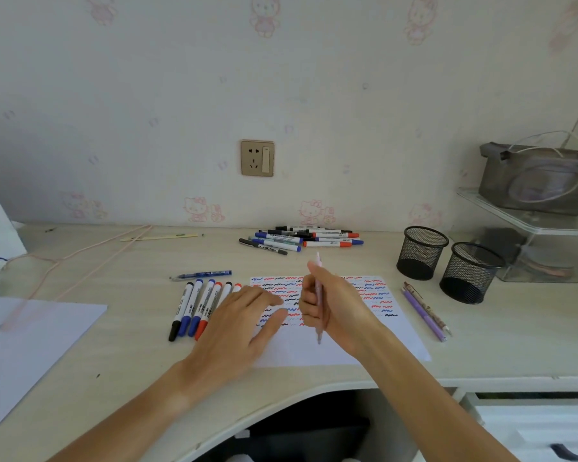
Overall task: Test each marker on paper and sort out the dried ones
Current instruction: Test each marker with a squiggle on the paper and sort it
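Note:
A white test paper [397, 328] covered in red, blue and black squiggles lies on the desk. My right hand [331, 308] grips a pale pink pen [319, 333] upright over the paper. With straight fingers, my left hand [241, 325] rests flat on the paper's left edge. A row of several capped markers [194, 305] lies just left of the paper, partly under my left hand. A pile of several markers [301, 240] sits at the back by the wall. A blue pen [202, 274] lies above the row.
Two black mesh pen cups [421, 251] [469, 271] stand at the right, with two purple pens [426, 311] lying in front of them. A blank sheet [30, 345] lies at the left. A clear shelf [531, 221] holds a grey pouch [538, 176]. A pink cord [80, 253] crosses the desk's left.

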